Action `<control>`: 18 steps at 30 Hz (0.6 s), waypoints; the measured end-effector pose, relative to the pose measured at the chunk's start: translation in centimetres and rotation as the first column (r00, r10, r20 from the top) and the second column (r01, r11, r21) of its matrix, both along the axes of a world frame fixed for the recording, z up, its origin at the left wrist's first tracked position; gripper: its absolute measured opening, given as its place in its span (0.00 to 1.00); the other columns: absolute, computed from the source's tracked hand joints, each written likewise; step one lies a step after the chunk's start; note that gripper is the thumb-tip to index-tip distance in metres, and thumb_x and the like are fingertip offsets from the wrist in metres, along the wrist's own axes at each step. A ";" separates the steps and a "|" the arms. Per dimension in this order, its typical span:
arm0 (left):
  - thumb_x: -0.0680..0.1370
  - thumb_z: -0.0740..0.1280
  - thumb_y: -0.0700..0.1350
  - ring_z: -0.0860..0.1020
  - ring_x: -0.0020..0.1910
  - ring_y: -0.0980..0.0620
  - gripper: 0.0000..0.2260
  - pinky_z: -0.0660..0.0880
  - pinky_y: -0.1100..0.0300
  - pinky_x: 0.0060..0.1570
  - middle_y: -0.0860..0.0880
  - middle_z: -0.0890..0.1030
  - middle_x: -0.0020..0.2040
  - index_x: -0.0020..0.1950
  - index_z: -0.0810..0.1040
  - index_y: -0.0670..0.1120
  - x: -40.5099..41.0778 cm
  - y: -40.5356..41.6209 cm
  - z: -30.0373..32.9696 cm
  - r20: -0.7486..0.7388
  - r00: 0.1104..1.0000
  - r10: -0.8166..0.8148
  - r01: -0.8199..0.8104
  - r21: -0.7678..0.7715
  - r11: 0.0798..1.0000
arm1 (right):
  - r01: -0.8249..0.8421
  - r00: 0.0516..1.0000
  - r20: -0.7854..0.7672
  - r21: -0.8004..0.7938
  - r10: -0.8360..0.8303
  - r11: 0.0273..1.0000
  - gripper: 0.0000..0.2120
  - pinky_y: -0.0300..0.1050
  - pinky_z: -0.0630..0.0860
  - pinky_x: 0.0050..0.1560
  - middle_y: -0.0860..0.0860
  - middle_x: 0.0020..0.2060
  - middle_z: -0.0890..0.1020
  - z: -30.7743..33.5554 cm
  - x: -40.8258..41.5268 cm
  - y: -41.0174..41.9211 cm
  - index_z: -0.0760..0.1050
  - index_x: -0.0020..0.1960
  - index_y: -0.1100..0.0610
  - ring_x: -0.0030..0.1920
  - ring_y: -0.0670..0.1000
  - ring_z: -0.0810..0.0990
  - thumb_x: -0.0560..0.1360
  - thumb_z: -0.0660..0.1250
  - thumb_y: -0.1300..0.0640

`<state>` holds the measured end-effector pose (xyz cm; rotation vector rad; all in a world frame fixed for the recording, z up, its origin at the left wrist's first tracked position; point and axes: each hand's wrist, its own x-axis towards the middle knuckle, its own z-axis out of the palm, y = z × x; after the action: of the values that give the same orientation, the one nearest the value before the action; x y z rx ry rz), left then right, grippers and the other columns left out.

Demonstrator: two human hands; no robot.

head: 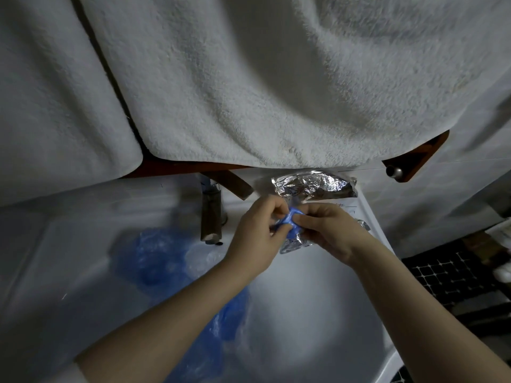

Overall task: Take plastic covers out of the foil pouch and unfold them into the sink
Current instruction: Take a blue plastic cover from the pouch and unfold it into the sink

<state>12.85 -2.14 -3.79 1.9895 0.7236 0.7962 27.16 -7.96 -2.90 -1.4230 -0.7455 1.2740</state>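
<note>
Overhead, white towels (pixel 276 92) hang above the sink (pixel 318 313), where unfolded blue covers (pixel 154 258) already lie by the tap (pixel 211 214); a foil pouch (pixel 312 185) rests on the back rim. Both hands, left (pixel 254 239) and right (pixel 329 230), pinch a folded blue cover (pixel 293 219) over the basin, the right also curled round crumpled foil; spreading it open seems next

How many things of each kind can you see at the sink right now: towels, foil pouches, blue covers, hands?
White towels: 2, one at left, one in the middle
Foil pouches: 1
Folded blue cover, pinched between both hands: 1
Unfolded blue covers in the sink: a heap, too blurred to split; counted as 1
Hands: 2, left, right
Total: 7
</note>
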 end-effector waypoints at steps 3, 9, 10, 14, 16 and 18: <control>0.76 0.67 0.39 0.78 0.48 0.57 0.10 0.73 0.71 0.45 0.50 0.76 0.51 0.50 0.70 0.52 1.7 0.2 -1.2 0.079 0.997 0.021 -0.002 -0.235 0.972 | 0.109 0.993 -0.037 0.015 -0.109 0.994 0.15 0.40 0.72 0.40 0.58 0.34 0.78 -0.5 1.6 0.9 0.80 0.33 0.57 0.36 0.53 0.74 0.76 0.62 0.67; 0.78 0.65 0.46 0.77 0.49 0.45 0.05 0.70 0.55 0.49 0.47 0.78 0.44 0.51 0.74 0.46 6.3 4.9 -5.2 -0.115 0.938 0.326 -0.318 -0.662 0.679 | 0.337 0.929 -0.154 -0.013 -0.335 0.941 0.17 0.34 0.71 0.32 0.51 0.28 0.74 -1.4 3.6 2.1 0.74 0.30 0.56 0.29 0.45 0.70 0.77 0.61 0.66; 0.77 0.65 0.47 0.76 0.51 0.42 0.09 0.69 0.57 0.47 0.44 0.78 0.47 0.55 0.74 0.45 6.9 5.9 -5.6 -0.131 0.918 0.375 -0.358 -0.684 0.636 | 0.345 0.928 -0.142 -0.016 -0.344 0.939 0.18 0.34 0.71 0.32 0.51 0.27 0.74 -1.6 3.7 2.1 0.74 0.30 0.56 0.29 0.45 0.70 0.77 0.61 0.66; 0.76 0.67 0.46 0.74 0.50 0.48 0.17 0.67 0.60 0.47 0.46 0.77 0.56 0.64 0.71 0.43 8.9 7.6 -6.6 -0.167 0.900 0.402 -0.391 -0.719 0.575 | 0.340 0.940 -0.010 -0.027 -0.340 0.940 0.11 0.33 0.70 0.33 0.54 0.33 0.76 -2.1 3.9 2.1 0.75 0.37 0.57 0.32 0.46 0.71 0.77 0.62 0.64; 0.76 0.67 0.44 0.74 0.47 0.50 0.13 0.68 0.61 0.46 0.44 0.80 0.54 0.58 0.75 0.40 9.3 7.8 -6.9 -0.179 0.905 0.385 -0.399 -0.666 0.630 | 0.336 0.942 0.020 -0.020 -0.335 0.942 0.10 0.34 0.70 0.34 0.54 0.34 0.76 -2.2 4.1 2.1 0.76 0.38 0.56 0.32 0.46 0.71 0.77 0.62 0.64; 0.76 0.67 0.42 0.74 0.45 0.51 0.07 0.68 0.61 0.45 0.44 0.80 0.49 0.51 0.76 0.41 9.3 7.8 -6.7 -0.180 0.904 0.389 -0.409 -0.634 0.657 | 0.317 0.948 0.019 -0.004 -0.317 0.948 0.10 0.34 0.70 0.34 0.52 0.32 0.77 -2.1 4.1 2.1 0.76 0.39 0.58 0.31 0.45 0.72 0.77 0.62 0.65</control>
<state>22.19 5.66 -10.51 1.1983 1.2921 0.6279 31.22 -5.81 -4.99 -1.4930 -0.4981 1.0152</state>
